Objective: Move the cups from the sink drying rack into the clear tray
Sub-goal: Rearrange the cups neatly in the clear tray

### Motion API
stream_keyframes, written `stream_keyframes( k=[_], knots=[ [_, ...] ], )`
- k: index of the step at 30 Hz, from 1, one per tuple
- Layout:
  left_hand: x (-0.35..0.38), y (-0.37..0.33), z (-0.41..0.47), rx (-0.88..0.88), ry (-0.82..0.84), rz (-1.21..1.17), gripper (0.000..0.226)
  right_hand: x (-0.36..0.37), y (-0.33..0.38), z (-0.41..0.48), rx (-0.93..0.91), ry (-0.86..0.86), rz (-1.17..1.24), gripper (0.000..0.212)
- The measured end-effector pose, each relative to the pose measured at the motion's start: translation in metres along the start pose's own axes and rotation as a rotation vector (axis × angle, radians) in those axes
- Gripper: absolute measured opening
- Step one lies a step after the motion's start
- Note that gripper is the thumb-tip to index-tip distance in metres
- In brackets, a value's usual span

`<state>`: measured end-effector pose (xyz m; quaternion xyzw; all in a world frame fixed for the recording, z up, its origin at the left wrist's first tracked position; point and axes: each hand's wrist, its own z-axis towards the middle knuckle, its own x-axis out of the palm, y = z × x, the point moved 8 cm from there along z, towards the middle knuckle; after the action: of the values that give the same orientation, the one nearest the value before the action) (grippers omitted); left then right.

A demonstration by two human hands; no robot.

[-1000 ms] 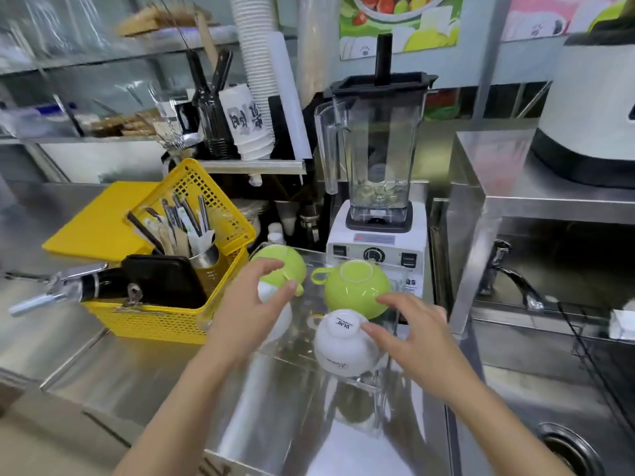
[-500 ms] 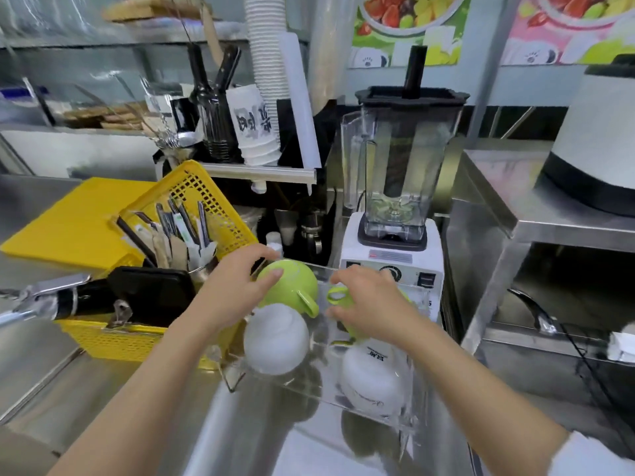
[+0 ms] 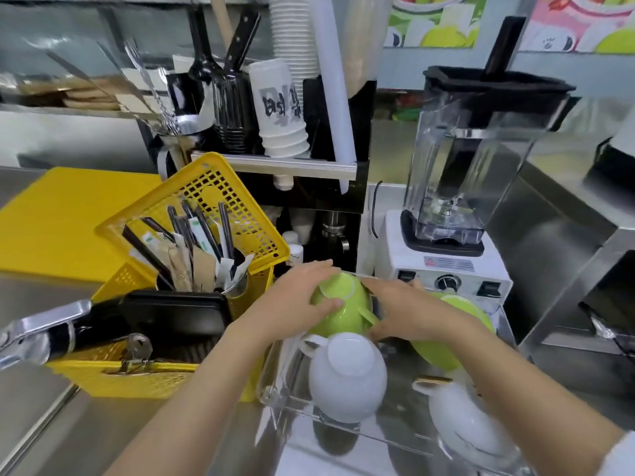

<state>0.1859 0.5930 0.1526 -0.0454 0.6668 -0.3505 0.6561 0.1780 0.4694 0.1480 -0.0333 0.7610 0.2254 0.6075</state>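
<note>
Several cups sit upside down in the clear tray (image 3: 295, 403) on the steel counter. My left hand (image 3: 295, 300) cups the back-left green cup (image 3: 343, 316) from its left side. My right hand (image 3: 402, 310) lies flat between the two green cups, its fingers against the left one's handle; whether it grips anything I cannot tell. The second green cup (image 3: 450, 338) is partly hidden under my right wrist. A white cup (image 3: 347, 376) stands in front of the left green one. Another white cup (image 3: 464, 420) sits at the front right, partly behind my right forearm.
A yellow basket (image 3: 192, 242) with cutlery and a black box stands just left of the tray. A blender (image 3: 460, 187) on a white base rises behind the tray. A yellow cutting board (image 3: 62, 214) lies far left. A raised steel shelf (image 3: 584, 255) stands to the right.
My head has moved closer and lower over the tray. My right hand has slid left off the right green cup toward the left green cup's handle. My left hand stays on the left green cup.
</note>
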Motion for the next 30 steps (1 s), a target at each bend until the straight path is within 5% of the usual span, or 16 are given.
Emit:
stream_keyframes(
  k=[11, 19, 30],
  knots=[
    [0.004, 0.004, 0.002, 0.055, -0.007, -0.039, 0.054, -0.001, -0.007, 0.014, 0.055, 0.156, 0.0, 0.084],
    [-0.006, -0.019, 0.008, 0.095, -0.024, -0.002, 0.052, -0.022, -0.043, -0.005, 0.099, 0.065, 0.109, 0.089],
    [0.057, -0.093, 0.054, 0.258, 0.336, 0.14, 0.068, -0.021, -0.1, -0.062, 0.24, 0.083, 0.167, 0.099]
  ],
)
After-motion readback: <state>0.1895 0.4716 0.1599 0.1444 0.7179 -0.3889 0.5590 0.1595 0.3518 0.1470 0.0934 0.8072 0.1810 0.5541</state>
